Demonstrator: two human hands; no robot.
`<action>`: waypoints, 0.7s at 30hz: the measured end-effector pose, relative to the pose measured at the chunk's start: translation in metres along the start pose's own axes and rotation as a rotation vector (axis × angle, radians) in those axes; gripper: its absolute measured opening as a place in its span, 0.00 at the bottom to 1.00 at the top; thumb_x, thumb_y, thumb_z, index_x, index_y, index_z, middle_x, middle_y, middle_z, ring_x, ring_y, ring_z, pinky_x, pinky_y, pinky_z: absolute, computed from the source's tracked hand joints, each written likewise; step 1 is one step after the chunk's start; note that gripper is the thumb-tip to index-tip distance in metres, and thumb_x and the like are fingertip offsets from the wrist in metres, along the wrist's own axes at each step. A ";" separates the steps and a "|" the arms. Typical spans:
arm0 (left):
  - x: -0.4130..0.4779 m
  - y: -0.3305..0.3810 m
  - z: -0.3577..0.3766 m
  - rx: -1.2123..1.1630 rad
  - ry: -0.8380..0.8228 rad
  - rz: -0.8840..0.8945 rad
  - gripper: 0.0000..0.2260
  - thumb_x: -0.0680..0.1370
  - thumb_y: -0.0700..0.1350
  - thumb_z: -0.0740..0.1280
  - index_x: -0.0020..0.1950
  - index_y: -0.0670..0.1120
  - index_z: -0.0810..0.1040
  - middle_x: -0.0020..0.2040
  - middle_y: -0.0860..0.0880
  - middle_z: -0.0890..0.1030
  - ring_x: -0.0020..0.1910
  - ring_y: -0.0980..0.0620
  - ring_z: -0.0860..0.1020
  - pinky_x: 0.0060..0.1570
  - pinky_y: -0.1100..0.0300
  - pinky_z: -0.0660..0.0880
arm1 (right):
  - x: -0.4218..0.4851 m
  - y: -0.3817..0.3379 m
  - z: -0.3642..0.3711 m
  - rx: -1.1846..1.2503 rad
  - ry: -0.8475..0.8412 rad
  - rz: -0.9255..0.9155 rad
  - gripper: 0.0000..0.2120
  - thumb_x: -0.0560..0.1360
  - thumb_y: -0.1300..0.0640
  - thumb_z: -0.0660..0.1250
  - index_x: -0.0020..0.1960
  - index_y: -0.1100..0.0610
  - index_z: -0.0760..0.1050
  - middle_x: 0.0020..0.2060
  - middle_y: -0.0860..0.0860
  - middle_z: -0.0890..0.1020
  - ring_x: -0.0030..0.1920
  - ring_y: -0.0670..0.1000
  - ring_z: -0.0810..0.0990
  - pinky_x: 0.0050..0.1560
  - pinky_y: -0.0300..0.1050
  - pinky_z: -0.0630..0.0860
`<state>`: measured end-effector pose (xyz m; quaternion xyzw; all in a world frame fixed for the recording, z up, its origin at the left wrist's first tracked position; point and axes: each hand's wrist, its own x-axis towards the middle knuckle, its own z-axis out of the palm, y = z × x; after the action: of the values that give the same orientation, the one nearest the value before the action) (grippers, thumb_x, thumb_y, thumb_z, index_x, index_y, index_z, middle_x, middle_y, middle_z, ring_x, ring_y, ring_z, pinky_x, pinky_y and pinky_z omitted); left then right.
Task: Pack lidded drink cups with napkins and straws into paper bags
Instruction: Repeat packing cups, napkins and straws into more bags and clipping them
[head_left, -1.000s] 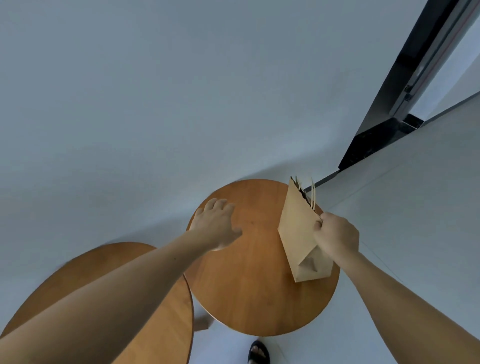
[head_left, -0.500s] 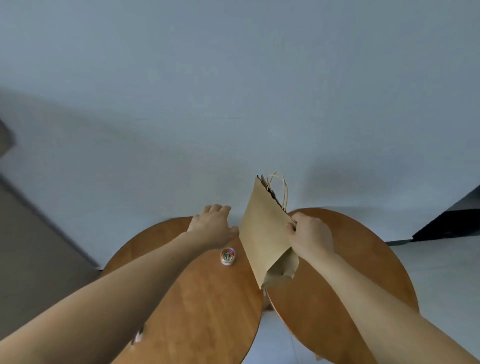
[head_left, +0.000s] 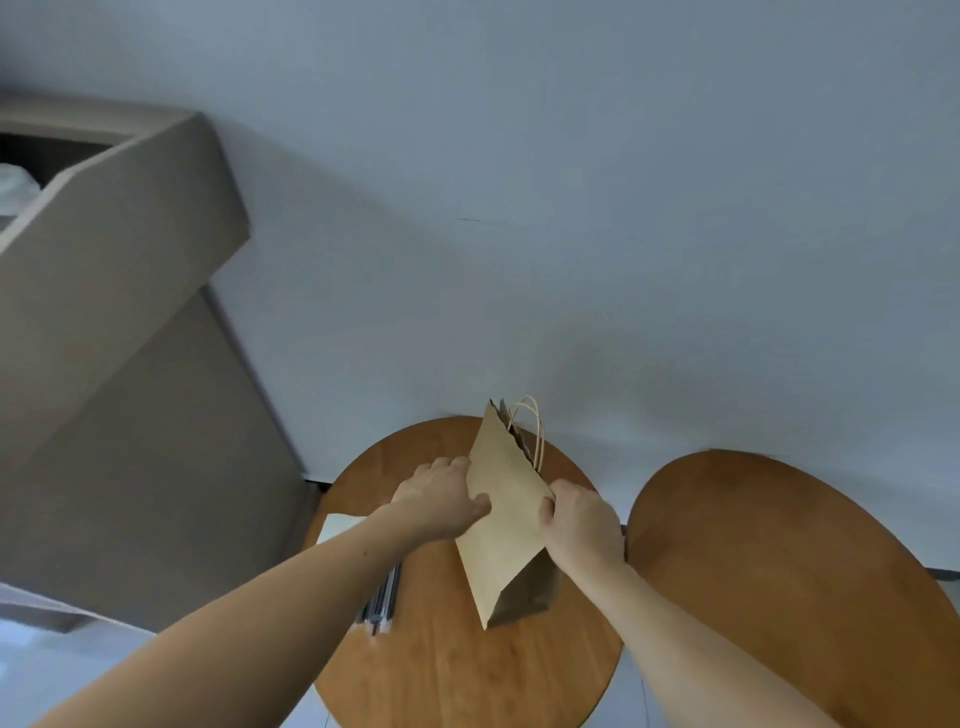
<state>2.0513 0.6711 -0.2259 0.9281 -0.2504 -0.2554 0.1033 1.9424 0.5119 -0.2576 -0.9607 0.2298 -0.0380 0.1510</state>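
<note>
A brown paper bag (head_left: 506, 525) with twisted paper handles hangs tilted above the left round wooden table (head_left: 467, 670), mouth up and away from me. My right hand (head_left: 582, 525) grips its right edge. My left hand (head_left: 441, 499) holds its left side, thumb on the near face and fingers behind. White napkins (head_left: 337, 525) lie at the table's left edge, partly under my left forearm. Dark wrapped straws (head_left: 383, 608) lie beside them. No drink cup is in view.
A second round wooden table (head_left: 805, 587) stands close on the right, a narrow gap between the two. A grey cabinet (head_left: 130, 364) rises on the left. A pale wall (head_left: 571, 208) runs behind both tables.
The view has swung left, from the right table to the left one. My right hand carried the bag over with it. My left hand, free before, now holds the bag's left side.
</note>
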 end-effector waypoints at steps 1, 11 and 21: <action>0.003 0.000 0.006 -0.004 -0.018 -0.012 0.28 0.78 0.58 0.60 0.75 0.47 0.63 0.71 0.45 0.71 0.67 0.43 0.71 0.63 0.46 0.73 | -0.002 -0.001 0.007 0.012 -0.017 -0.008 0.11 0.80 0.55 0.59 0.38 0.52 0.68 0.30 0.45 0.70 0.31 0.46 0.70 0.27 0.35 0.56; 0.026 -0.013 0.053 -0.127 -0.221 -0.101 0.34 0.75 0.64 0.60 0.75 0.47 0.63 0.67 0.44 0.75 0.55 0.47 0.78 0.53 0.52 0.76 | 0.002 0.020 0.044 0.262 -0.433 0.005 0.33 0.71 0.26 0.56 0.62 0.49 0.75 0.46 0.44 0.83 0.48 0.46 0.82 0.45 0.41 0.78; 0.036 -0.009 0.063 -0.170 -0.160 -0.260 0.27 0.72 0.67 0.61 0.61 0.49 0.72 0.45 0.51 0.81 0.42 0.53 0.82 0.45 0.54 0.82 | 0.030 0.015 0.050 0.257 -0.484 0.055 0.09 0.77 0.49 0.65 0.54 0.51 0.73 0.41 0.46 0.80 0.40 0.46 0.80 0.31 0.34 0.69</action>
<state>2.0493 0.6565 -0.2972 0.9174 -0.1131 -0.3598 0.1271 1.9696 0.4990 -0.3097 -0.9083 0.2061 0.1680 0.3230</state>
